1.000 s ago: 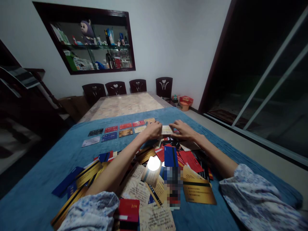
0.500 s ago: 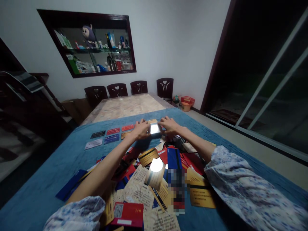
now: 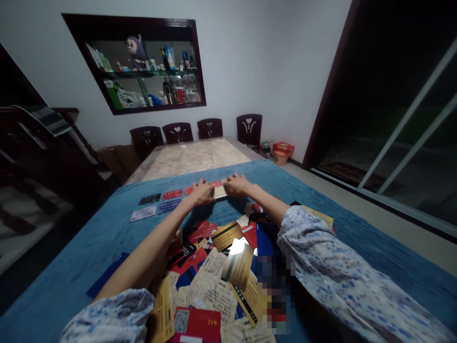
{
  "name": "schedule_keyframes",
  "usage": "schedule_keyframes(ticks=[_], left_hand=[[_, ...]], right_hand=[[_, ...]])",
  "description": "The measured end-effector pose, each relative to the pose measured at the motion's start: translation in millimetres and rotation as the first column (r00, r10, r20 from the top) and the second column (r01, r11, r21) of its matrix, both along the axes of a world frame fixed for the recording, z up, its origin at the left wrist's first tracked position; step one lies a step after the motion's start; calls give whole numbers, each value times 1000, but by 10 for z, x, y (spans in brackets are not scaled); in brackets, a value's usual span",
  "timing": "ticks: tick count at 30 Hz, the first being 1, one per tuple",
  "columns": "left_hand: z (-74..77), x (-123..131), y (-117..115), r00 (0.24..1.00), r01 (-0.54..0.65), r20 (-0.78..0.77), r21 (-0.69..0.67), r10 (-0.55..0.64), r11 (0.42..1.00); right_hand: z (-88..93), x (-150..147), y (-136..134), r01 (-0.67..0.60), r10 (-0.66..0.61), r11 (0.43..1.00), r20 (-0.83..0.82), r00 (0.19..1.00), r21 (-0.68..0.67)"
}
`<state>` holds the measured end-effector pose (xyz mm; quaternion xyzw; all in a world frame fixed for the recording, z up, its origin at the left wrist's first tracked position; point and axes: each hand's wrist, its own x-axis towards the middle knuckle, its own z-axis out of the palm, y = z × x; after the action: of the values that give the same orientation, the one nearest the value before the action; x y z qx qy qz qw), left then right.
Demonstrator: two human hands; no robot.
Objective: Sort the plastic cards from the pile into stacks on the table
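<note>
- Cloth: on the table, near end.
- Card heap: on cloth, near.
- Card rows: far left of heap.
- Chairs: behind table.
- Shelf: on far wall.

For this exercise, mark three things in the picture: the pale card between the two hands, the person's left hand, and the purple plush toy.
pale card point(image 3: 220, 191), head view, on its visible face.
left hand point(image 3: 202, 193), head view, on its back.
purple plush toy point(image 3: 137, 47), head view, on its head.
</note>
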<state>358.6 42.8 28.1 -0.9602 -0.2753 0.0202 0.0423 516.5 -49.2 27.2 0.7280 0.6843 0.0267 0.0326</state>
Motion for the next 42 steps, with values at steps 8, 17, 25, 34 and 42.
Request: schedule_keyframes(ticks=[8, 17, 25, 34, 42], left_hand=[[-122, 8, 127, 999, -33, -14, -20, 32, 999], [-164, 70, 185, 992, -88, -98, -54, 83, 995], [-191, 96, 211, 993, -96, -71, -24, 94, 995], [-186, 119, 229, 998, -22, -61, -18, 21, 1000], [-182, 169, 224, 996, -21, -86, 24, 23, 1000]], right_hand=[[-48, -53, 136, -6, 7, 999, 14, 1000, -45], [-101, -45, 246, -3, 5, 997, 20, 1000, -80], [-69, -83, 230, 17, -14, 996, 31, 999, -85], [-32, -97, 245, 10, -7, 998, 44, 999, -62], [-21, -110, 231, -16, 18, 999, 43, 999, -37]])
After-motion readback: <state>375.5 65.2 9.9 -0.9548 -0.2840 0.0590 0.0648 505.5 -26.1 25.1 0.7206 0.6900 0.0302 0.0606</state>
